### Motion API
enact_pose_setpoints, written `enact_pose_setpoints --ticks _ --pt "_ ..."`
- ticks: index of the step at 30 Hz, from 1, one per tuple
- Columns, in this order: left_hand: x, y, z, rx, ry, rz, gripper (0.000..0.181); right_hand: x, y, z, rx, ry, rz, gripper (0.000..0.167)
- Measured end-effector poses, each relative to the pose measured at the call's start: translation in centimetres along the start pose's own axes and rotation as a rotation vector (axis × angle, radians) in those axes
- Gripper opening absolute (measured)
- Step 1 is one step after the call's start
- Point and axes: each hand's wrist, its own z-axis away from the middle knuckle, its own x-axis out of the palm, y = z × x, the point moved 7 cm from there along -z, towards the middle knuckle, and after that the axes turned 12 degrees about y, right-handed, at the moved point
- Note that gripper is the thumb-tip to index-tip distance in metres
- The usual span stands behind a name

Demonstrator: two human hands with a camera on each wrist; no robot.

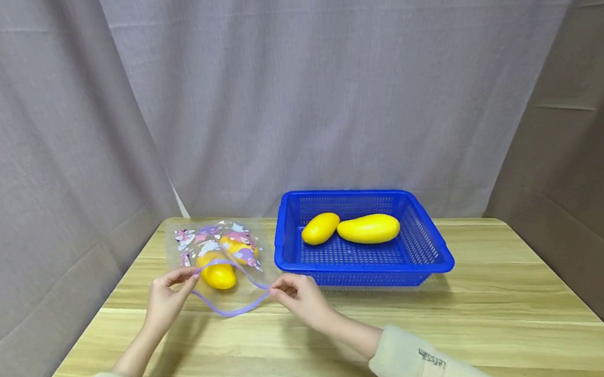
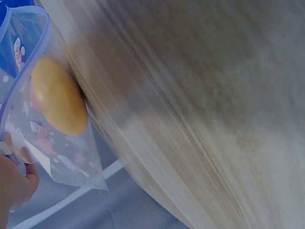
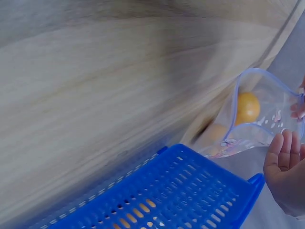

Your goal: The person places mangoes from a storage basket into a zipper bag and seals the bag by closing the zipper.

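Note:
A clear printed bag with a purple rim lies at the table's left, its mouth spread towards the front. Inside it are a yellow mango near the mouth and another yellow fruit behind the print. My left hand pinches the left end of the rim between thumb and fingers. At the rim's right end, my right hand pinches it in the same way. The left wrist view shows a yellow fruit through the bag's clear wall.
Right of the bag stands a blue basket holding a small yellow fruit and a longer yellow one. Its left side is close beside the bag and my right hand. A grey curtain hangs behind the wooden table.

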Motion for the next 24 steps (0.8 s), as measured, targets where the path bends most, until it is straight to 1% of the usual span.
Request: enact_pose_setpoints --ticks 4,5,6,11,12,16,20,24 --pt "0.0 0.1 0.0 -0.004 -0.001 0.013 0.009 -0.4 0.4 0.3 0.012 0.001 -0.023 0.011" --pt "0.0 0.5 0.0 -0.003 -0.002 0.016 0.009 -0.4 0.5 0.4 0.016 0.000 -0.031 0.010" --pt "0.0 0.5 0.0 -0.005 -0.001 0.018 0.009 -0.5 0.6 0.5 0.026 0.003 -0.039 0.009" --pt "0.2 0.7 0.1 -0.007 -0.002 0.002 0.008 -1.2 0.9 0.6 0.048 0.028 -0.044 0.008" --pt "0.3 0.2 0.1 -0.010 -0.002 -0.003 0.008 -1.5 1.0 0.6 0.056 0.031 -0.048 0.008" --pt "0.2 0.1 0.0 -0.010 0.000 -0.005 0.008 -2.7 1.0 0.4 0.069 0.064 -0.063 0.010" --pt "0.1 0.1 0.0 -0.014 0.003 -0.003 0.008 -3.8 1.0 0.2 0.053 0.104 -0.065 0.011" --pt "0.2 0.2 0.0 -0.015 -0.001 0.006 0.008 -4.3 0.9 0.1 0.041 0.113 -0.064 0.012"
